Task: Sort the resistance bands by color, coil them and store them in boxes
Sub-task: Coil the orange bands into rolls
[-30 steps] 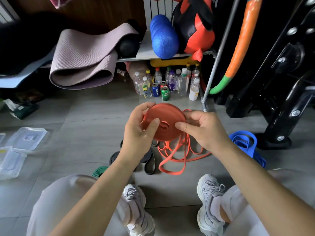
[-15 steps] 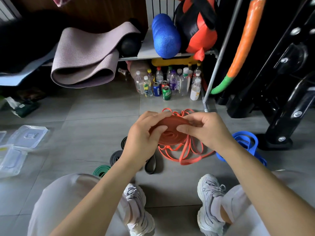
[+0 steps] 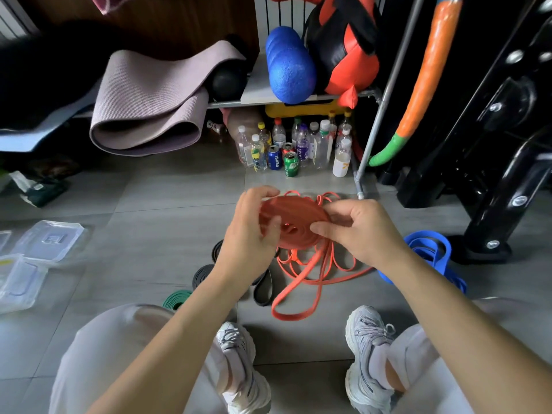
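A flat coil of orange resistance band (image 3: 294, 222) is held above the floor between both hands. My left hand (image 3: 248, 234) grips its left rim, thumb on top. My right hand (image 3: 355, 231) pinches its right rim. The loose orange band tail (image 3: 301, 282) hangs from the coil and loops over the tiles. Black bands (image 3: 263, 286) lie under my left wrist, a green band (image 3: 176, 297) by my left knee, and a blue band (image 3: 433, 252) on the floor at right. Clear plastic boxes (image 3: 47, 240) and lids lie at far left.
Bottles and cans (image 3: 292, 150) stand under a shelf straight ahead. A rolled pink mat (image 3: 149, 100) and a blue foam roller (image 3: 289, 67) sit on the shelf. A black machine frame (image 3: 493, 174) fills the right. My shoes (image 3: 242, 366) are near the lower edge.
The coil has tipped from facing me to lying flatter and lower. Both hands shifted round its rim, and the loose tail reaches further toward my feet.
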`<action>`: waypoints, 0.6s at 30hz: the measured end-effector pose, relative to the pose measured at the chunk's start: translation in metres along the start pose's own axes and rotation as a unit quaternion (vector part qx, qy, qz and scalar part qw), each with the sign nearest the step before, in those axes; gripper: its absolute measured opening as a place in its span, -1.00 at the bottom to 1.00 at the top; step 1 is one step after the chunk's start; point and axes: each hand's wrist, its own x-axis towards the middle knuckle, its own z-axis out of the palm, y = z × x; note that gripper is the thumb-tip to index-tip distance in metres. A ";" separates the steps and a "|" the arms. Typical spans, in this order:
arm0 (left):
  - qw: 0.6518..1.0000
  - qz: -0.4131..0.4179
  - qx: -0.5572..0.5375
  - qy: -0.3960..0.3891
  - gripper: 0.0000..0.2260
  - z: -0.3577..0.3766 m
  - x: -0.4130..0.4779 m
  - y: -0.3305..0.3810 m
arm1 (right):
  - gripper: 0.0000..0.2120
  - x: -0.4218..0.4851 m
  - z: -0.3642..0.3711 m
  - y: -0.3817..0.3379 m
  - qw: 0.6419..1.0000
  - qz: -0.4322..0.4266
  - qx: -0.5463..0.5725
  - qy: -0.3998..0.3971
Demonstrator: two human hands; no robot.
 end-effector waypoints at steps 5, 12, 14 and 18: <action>0.957 0.169 0.214 -0.094 -0.59 0.004 -0.005 -0.009 | -0.85 0.001 0.004 0.007 0.991 -0.011 -0.129 -0.026; 0.969 0.149 0.171 -0.102 -0.66 0.006 -0.004 -0.014 | -0.90 -0.002 0.003 0.003 0.982 -0.035 -0.186 -0.014; 0.977 0.128 0.144 -0.090 -0.66 0.007 -0.004 -0.013 | -0.88 -0.002 0.003 0.003 0.988 -0.028 -0.153 -0.014; 0.997 0.064 0.038 -0.023 -0.62 0.007 -0.002 -0.006 | -0.77 0.003 -0.004 -0.002 1.000 0.016 0.004 0.001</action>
